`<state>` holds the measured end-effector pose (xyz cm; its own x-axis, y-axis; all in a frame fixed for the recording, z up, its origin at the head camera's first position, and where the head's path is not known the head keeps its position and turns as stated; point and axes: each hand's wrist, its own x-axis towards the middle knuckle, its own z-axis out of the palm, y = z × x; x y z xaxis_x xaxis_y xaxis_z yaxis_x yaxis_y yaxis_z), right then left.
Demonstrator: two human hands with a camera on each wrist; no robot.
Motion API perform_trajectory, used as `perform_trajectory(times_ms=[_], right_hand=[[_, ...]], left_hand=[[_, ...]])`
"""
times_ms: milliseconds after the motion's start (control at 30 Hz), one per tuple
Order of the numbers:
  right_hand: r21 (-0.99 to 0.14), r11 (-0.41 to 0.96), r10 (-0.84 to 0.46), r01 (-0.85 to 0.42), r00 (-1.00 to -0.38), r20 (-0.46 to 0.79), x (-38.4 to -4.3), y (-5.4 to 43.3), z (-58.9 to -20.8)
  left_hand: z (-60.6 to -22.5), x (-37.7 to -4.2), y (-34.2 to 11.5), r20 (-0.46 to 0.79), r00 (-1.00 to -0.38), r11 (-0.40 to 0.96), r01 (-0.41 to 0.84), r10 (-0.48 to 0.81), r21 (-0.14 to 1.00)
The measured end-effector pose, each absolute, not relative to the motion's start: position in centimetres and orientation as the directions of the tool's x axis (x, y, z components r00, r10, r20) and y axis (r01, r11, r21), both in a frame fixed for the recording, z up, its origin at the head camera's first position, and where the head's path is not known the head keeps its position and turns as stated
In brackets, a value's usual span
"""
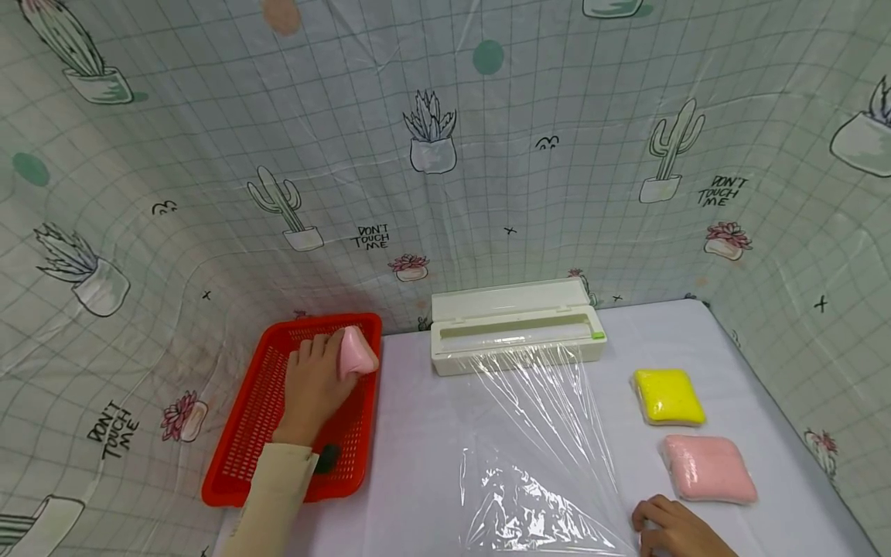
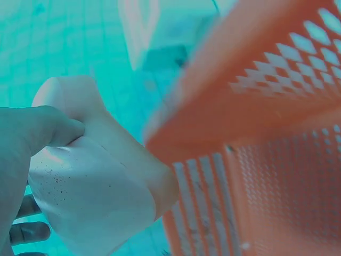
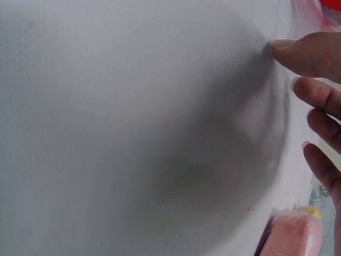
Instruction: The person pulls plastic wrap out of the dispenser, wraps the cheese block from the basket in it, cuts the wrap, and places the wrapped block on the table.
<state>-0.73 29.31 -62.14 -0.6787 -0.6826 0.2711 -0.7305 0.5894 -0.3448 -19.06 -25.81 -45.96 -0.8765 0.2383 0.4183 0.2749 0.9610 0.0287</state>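
Note:
My left hand (image 1: 315, 383) grips a soft pink block (image 1: 356, 352) over the back right part of the red basket (image 1: 371, 433). In the left wrist view the thumb presses on the block (image 2: 96, 197), beside the basket's wall (image 2: 197, 128). My right hand (image 1: 675, 530) is at the front right, by the corner of a sheet of cling film (image 1: 536, 472). Its fingers (image 3: 319, 96) are spread apart in the right wrist view, and the thumb touches the white table surface. Whether it touches the film, I cannot tell. The film runs from a white dispenser (image 1: 448, 362) with its lid raised.
A yellow block (image 1: 670, 397) and a pink block (image 1: 710, 468), both shiny as if wrapped, lie to the right of the film. Something dark (image 1: 327, 459) shows in the basket beside my left wrist. A patterned curtain (image 1: 487, 178) encloses the back and sides.

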Motion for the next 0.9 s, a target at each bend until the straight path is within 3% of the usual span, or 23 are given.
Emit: perform_trajectory(times_ms=[333,600,900], right_hand=[[-0.342,0.601,-0.679,-0.723,-0.687,0.259,-0.5,29.3,-62.0],[-0.325,0.591,-0.678,-0.738,-0.673,0.296,-0.6,29.2,-62.2],[-0.32,0.579,-0.678,-0.75,-0.661,0.323,-0.6,29.1,-62.4]], left_hand=[[-45.9,-17.9,-21.0,0.448,-0.834,0.931,0.365,0.323,0.009],[-47.8,-17.0,-17.7,0.413,-0.82,0.913,0.398,0.397,-0.088],[-50.2,-14.7,-13.9,0.335,-0.816,0.875,0.482,0.471,-0.055]])
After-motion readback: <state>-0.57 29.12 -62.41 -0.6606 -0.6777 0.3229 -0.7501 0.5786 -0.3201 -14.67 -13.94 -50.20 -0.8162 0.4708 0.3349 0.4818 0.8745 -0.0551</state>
